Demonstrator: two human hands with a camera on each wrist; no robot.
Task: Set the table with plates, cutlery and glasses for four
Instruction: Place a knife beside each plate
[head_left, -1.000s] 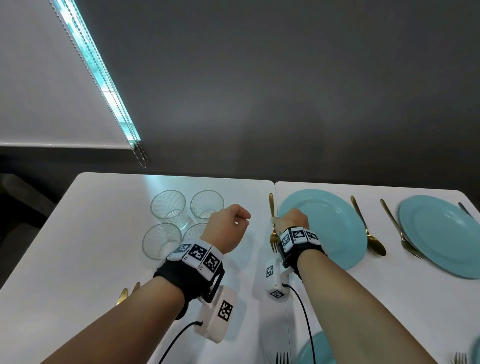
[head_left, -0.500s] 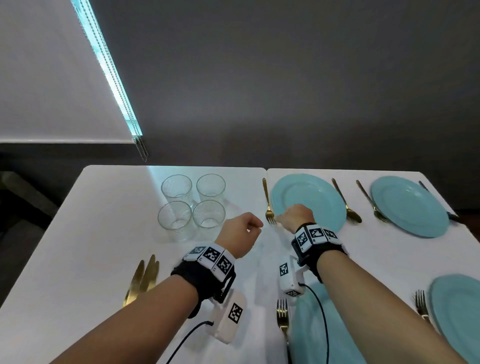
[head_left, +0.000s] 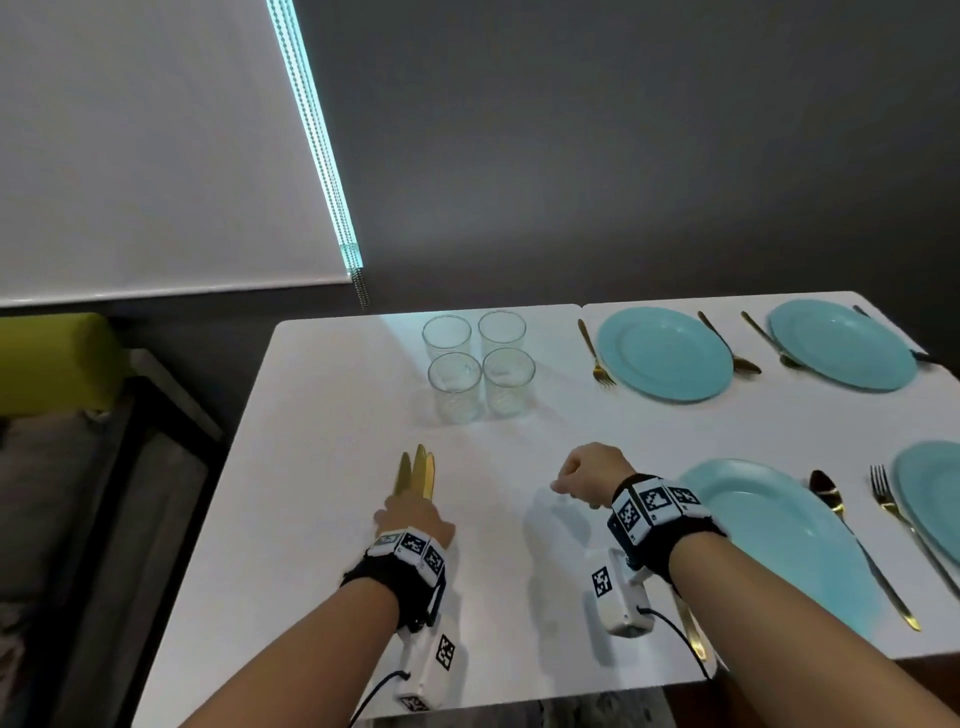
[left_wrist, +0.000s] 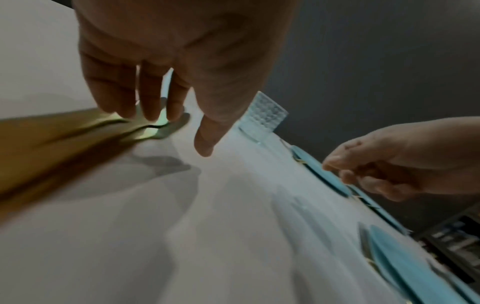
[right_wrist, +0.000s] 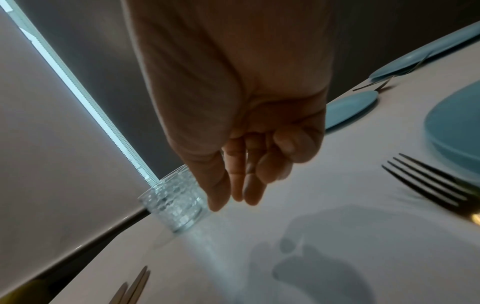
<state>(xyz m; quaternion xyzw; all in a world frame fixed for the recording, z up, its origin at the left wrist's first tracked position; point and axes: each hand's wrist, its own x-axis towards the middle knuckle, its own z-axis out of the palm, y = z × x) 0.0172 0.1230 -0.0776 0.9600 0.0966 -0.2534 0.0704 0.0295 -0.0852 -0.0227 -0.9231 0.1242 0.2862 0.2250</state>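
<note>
Several gold knives (head_left: 417, 474) lie fanned on the white table (head_left: 322, 467), left of centre. My left hand (head_left: 414, 521) is over their handles; in the left wrist view its fingers (left_wrist: 150, 96) reach down and touch the knives (left_wrist: 64, 131), with the thumb held apart. My right hand (head_left: 587, 474) hovers over bare table left of the near blue plate (head_left: 769, 540), fingers loosely curled and holding nothing (right_wrist: 249, 181). Four clear glasses (head_left: 478, 364) stand grouped at the back. A far plate (head_left: 665, 353) has a gold fork (head_left: 597, 358) on its left and a spoon (head_left: 732, 348) on its right.
Another plate (head_left: 841, 343) sits at the far right and one more (head_left: 930, 499) at the right edge, each with cutlery beside it. A spoon (head_left: 831, 499) and a fork (head_left: 888, 499) lie between the near plates. The table's near edge (head_left: 519, 701) is close under my wrists.
Both hands have drawn back from the far fork toward the near edge. My left hand has dropped left onto the knives. The view has swung left.
</note>
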